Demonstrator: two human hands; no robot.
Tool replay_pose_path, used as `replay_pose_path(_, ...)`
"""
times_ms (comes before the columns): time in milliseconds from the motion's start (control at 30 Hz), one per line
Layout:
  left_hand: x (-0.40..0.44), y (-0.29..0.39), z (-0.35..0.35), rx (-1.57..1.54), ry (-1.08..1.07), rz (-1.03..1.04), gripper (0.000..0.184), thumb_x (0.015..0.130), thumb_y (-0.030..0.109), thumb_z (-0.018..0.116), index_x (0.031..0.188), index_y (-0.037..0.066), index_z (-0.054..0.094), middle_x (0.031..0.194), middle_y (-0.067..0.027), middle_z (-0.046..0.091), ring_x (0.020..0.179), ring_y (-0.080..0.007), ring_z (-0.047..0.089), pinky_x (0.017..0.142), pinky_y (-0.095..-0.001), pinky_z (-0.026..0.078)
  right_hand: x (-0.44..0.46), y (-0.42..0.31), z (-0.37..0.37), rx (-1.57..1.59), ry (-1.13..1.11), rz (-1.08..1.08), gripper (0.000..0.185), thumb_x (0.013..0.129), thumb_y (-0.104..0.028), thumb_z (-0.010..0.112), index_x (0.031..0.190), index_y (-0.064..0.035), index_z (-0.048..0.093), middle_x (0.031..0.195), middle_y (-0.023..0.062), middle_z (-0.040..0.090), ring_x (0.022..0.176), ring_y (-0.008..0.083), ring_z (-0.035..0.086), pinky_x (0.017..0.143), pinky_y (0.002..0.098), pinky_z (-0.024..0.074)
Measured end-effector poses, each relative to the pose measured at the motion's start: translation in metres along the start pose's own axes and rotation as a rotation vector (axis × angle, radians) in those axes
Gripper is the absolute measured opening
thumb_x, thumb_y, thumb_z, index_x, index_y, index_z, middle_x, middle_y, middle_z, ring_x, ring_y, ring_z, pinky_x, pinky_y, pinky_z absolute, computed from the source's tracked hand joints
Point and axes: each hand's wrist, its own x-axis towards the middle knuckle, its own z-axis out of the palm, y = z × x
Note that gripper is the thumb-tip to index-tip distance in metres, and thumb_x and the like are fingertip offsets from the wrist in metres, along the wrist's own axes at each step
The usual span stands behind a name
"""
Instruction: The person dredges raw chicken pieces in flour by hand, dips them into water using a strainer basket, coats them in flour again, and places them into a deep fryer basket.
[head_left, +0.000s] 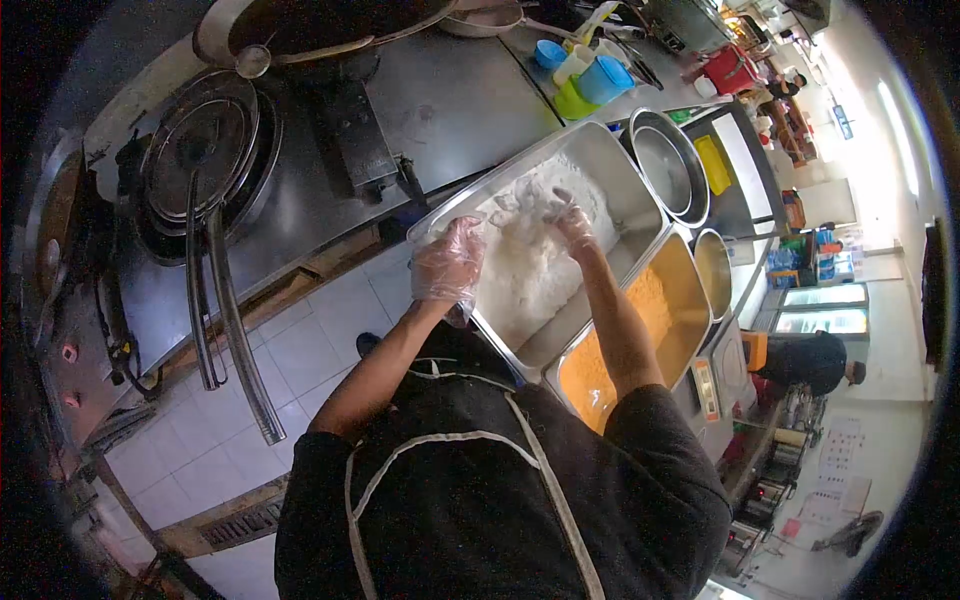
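Gloves [436, 284] and powder [530, 275] obscure the left hand [452, 260] and right hand [574, 228], so I cannot tell either grip, at a tray [634, 236] of powder, a pan [688, 272] holding orange crumbs [650, 300] at four o'clock.

a single camera looked from the person's head, steeply down over the dark shirt [450, 520] and forward to the left hand [449, 262] and right hand [575, 228], which lay near, around mid-frame. its wide, curved view, dark at the corners, took in the desk [460, 110] beyond and, toward the right edge, a wall [895, 365] turned sideways.
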Motion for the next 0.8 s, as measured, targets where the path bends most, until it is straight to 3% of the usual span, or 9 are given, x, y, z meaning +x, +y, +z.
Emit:
replay_pose_path(100,-0.002,-0.001,0.000,0.049,-0.012,-0.025,0.023,0.080,0.025,0.059,0.102,0.019,0.056,0.055,-0.0127,0.054,0.049,-0.0315,0.055,0.049,-0.0430,0.043,-0.022,-0.003,0.023,0.277,-0.046,-0.132,0.072,0.076,-0.023,0.070,0.135,-0.0097,0.031,0.121,0.0123,0.050,0.103,0.0210,0.053,0.088,0.0326,0.0464)
replay_pose_path(200,0.000,-0.004,0.002,0.033,0.030,0.054,0.023,0.080,0.025,0.059,0.101,0.019,0.057,0.055,-0.0129,0.055,0.050,-0.0314,0.056,0.049,-0.0432,0.044,-0.013,0.012,0.043,-0.377,-0.086,-0.336,0.089,0.068,-0.038,0.073,0.139,-0.0140,0.026,0.126,0.0153,0.046,0.114,0.0291,0.048,0.095,0.0382,0.0410)
replay_pose_path(233,0.000,-0.001,0.000,0.029,0.038,0.047,0.022,0.080,0.024,0.059,0.101,0.019,0.057,0.055,-0.0129,0.055,0.050,-0.0312,0.056,0.049,-0.0428,0.044,-0.039,-0.026,0.075,-0.978,-0.020,-0.231,0.093,0.068,-0.035,0.074,0.141,-0.0112,0.021,0.127,0.0166,0.045,0.116,0.0303,0.045,0.097,0.0402,0.0386)
replay_pose_path(300,-0.004,-0.006,0.007,0.028,0.037,0.043,0.021,0.080,0.023,0.058,0.101,0.019,0.057,0.056,-0.0129,0.055,0.050,-0.0310,0.056,0.049,-0.0424,0.045,-0.053,-0.046,0.091,-1.230,0.124,-0.046,0.097,0.064,-0.035,0.075,0.141,-0.0079,0.023,0.129,0.0186,0.043,0.120,0.0373,0.040,0.101,0.0450,0.0325)
replay_pose_path(467,0.001,0.007,-0.003,-0.048,0.126,0.105,0.020,0.080,0.020,0.059,0.100,0.018,0.058,0.059,-0.0118,0.057,0.051,-0.0300,0.057,0.049,-0.0405,0.045,-0.009,0.047,0.045,-1.106,0.174,-0.278,0.075,0.074,-0.036,0.066,0.137,-0.0125,0.033,0.127,0.0213,0.047,0.107,0.0368,0.052,0.090,0.0404,0.0444)
replay_pose_path(533,0.000,0.011,-0.005,-0.041,0.114,0.064,0.020,0.079,0.019,0.060,0.099,0.018,0.058,0.062,-0.0121,0.058,0.052,-0.0298,0.057,0.050,-0.0406,0.045,0.009,0.063,0.035,0.328,0.044,-0.102,0.061,0.078,-0.034,0.063,0.129,-0.0091,0.041,0.122,0.0197,0.051,0.103,0.0376,0.054,0.089,0.0416,0.0453)
replay_pose_path(567,0.000,0.008,-0.004,-0.016,0.095,0.060,0.020,0.079,0.019,0.059,0.099,0.018,0.058,0.063,-0.0122,0.059,0.052,-0.0297,0.057,0.050,-0.0405,0.044,-0.011,0.003,0.028,-0.575,0.082,-0.016,0.058,0.077,-0.032,0.065,0.125,-0.0071,0.044,0.121,0.0171,0.053,0.104,0.0357,0.054,0.090,0.0406,0.0446)
replay_pose_path(667,-0.003,0.002,0.001,0.041,-0.005,0.000,0.020,0.079,0.018,0.060,0.099,0.016,0.058,0.063,-0.0123,0.059,0.052,-0.0299,0.057,0.050,-0.0401,0.045,0.003,-0.031,0.031,-0.917,0.125,0.134,0.061,0.072,-0.030,0.070,0.123,-0.0061,0.046,0.122,0.0181,0.052,0.107,0.0344,0.053,0.091,0.0407,0.0439)
replay_pose_path(800,-0.002,-0.001,0.006,-0.112,0.063,0.032,0.020,0.081,0.018,0.059,0.100,0.016,0.058,0.063,-0.0124,0.059,0.053,-0.0306,0.058,0.052,-0.0401,0.046,0.055,0.027,0.037,-0.857,0.231,-0.064,0.100,0.061,-0.062,0.068,0.138,-0.0121,0.030,0.135,0.0226,0.038,0.122,0.0378,0.042,0.098,0.0425,0.0384)
